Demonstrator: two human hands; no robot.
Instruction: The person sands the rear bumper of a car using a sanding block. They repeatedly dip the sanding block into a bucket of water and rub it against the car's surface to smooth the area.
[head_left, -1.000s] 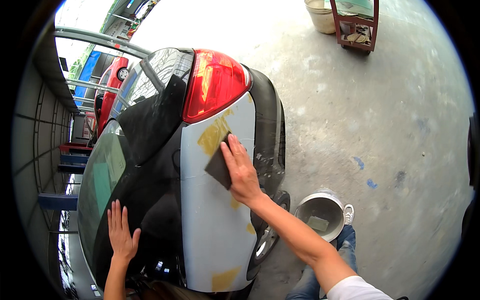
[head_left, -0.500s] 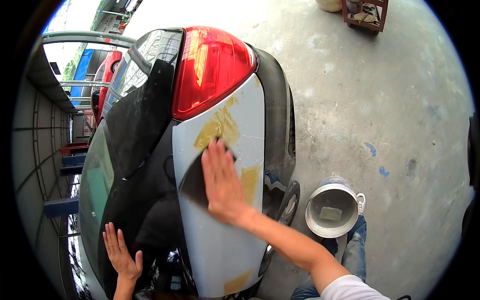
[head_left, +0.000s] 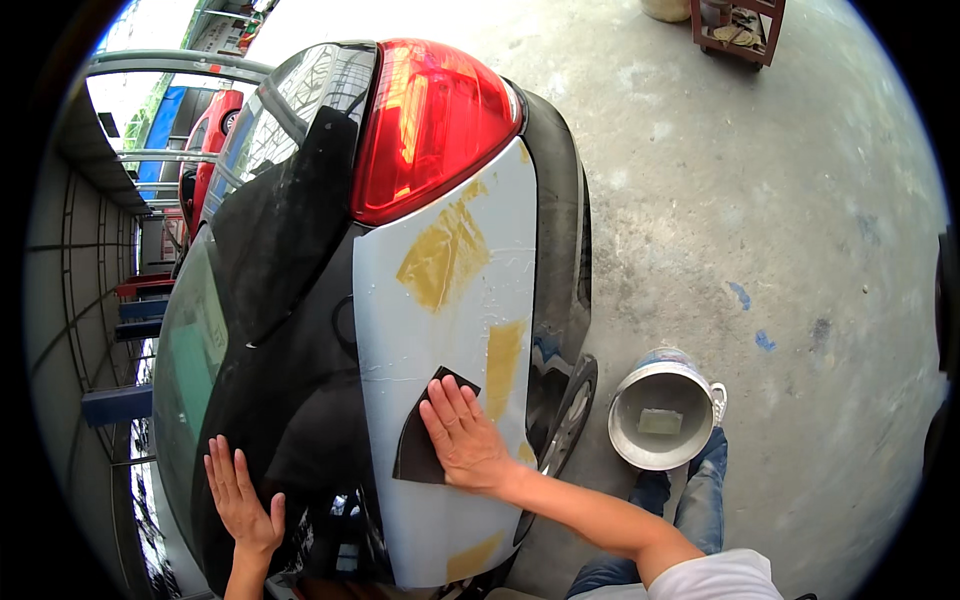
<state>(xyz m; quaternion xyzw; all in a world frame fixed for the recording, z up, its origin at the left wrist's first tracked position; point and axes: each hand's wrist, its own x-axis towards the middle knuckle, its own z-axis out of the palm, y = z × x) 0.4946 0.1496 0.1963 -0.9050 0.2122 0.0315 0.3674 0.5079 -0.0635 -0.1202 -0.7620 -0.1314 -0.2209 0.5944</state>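
Flat against the light grey rear side panel (head_left: 440, 345) of a black car, my right hand (head_left: 464, 440) holds a dark sheet of sandpaper (head_left: 418, 458) under its palm and fingers. Part of the sheet is hidden beneath the hand. Yellowish-brown patches of filler (head_left: 443, 255) show on the wet panel, which has water droplets and streaks. My left hand (head_left: 243, 500) rests open on the glossy black car body (head_left: 300, 420), fingers stretched out and thumb apart. Beyond the panel sits the red tail light (head_left: 432, 130).
On the concrete floor (head_left: 760, 220) to the right stands a bucket (head_left: 660, 410) with a pale greenish block (head_left: 661, 421) inside, close by my legs. A reddish-brown cart (head_left: 740, 30) stands at the far right. Blue lift arms (head_left: 118, 405) and a red car (head_left: 205, 140) lie off to the left.
My right hand has slid down the panel toward me with the sandpaper, uncovering the upper filler patch. My left hand stays in place. The view has shifted slightly.
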